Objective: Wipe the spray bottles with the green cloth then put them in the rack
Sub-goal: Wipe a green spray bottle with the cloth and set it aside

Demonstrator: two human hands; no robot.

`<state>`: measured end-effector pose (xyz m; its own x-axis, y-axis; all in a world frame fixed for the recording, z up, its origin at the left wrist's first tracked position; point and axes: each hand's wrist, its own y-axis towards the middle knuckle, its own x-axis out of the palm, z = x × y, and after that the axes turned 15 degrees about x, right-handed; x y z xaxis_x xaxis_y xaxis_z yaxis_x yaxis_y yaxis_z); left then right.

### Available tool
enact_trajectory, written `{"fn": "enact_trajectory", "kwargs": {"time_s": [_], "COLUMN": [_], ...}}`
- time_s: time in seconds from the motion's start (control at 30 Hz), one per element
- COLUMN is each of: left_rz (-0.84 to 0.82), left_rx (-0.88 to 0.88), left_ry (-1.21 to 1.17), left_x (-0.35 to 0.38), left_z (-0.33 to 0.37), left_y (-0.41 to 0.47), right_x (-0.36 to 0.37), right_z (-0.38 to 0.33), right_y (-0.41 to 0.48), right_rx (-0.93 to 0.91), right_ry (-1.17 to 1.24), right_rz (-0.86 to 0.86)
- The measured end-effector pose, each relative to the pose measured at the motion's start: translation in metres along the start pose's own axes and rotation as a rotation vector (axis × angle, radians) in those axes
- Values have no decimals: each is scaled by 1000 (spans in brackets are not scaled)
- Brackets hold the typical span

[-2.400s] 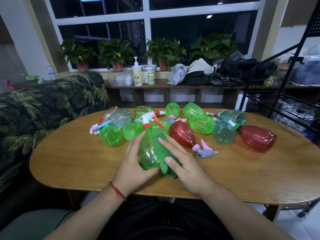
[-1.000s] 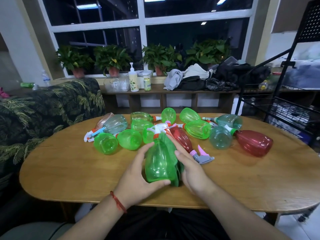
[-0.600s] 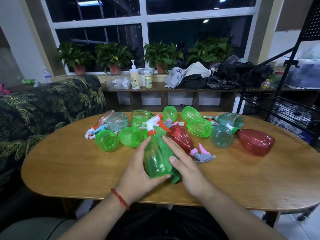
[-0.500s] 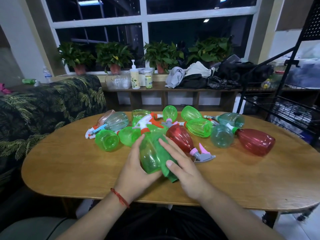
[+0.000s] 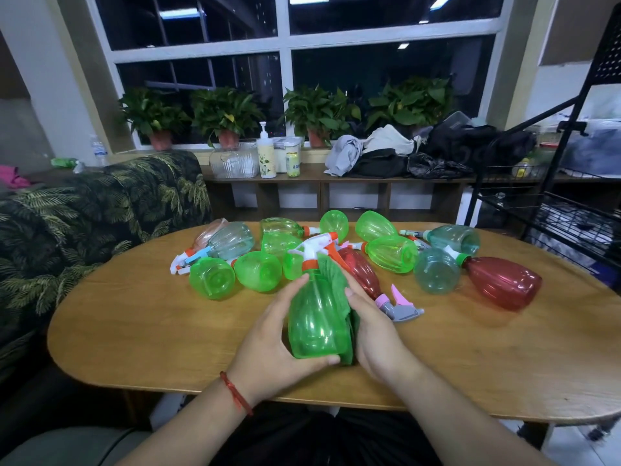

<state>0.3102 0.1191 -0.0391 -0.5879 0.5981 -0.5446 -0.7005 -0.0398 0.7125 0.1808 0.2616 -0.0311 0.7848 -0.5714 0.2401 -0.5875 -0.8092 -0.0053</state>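
My left hand grips a green spray bottle from its left side and underneath, thumb across the base. Its white and orange trigger head points away from me. My right hand presses the green cloth against the bottle's right side, with the cloth between palm and bottle. Behind lie several more spray bottles on the wooden table: green ones, a red one with a pink and grey trigger, a teal one and a larger red one. The black rack stands at the right.
A leaf-patterned sofa borders the table's left side. Behind the table a low shelf carries a pump bottle, a clear box, heaped clothes and potted plants under the window.
The held bottle has swung from leaning left to nearly upright, and my right hand with the cloth has slid from the front round to its right side.
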Motion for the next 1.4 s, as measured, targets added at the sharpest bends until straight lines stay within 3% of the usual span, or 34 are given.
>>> {"fn": "enact_trajectory", "kwargs": {"time_s": [0.23, 0.37, 0.63, 0.8, 1.0, 1.13, 1.4], "left_rz": [-36, -2, 224, 143, -37, -32, -61], "left_rx": [12, -65, -221, -144, -30, -57, -93], "left_ry": [199, 154, 15, 12, -10, -123, -75], "left_x": [11, 9, 4, 5, 1, -2, 3], "left_z": [-14, -12, -8, -8, -1, 0, -3], "left_y": [3, -1, 3, 1, 1, 2, 2], "right_x": [-9, -6, -4, -6, -10, -11, -11], "right_z": [2, 4, 5, 5, 3, 0, 1], "right_y": [-5, -12, -19, -20, -15, -12, -13], "right_rx": [-10, -68, -231, -216, -71, -7, 10], "right_ry": [-176, -309, -623, -544, -181, 0, -102], "right_rz": [-20, 1, 12, 13, -42, -41, -7]}}
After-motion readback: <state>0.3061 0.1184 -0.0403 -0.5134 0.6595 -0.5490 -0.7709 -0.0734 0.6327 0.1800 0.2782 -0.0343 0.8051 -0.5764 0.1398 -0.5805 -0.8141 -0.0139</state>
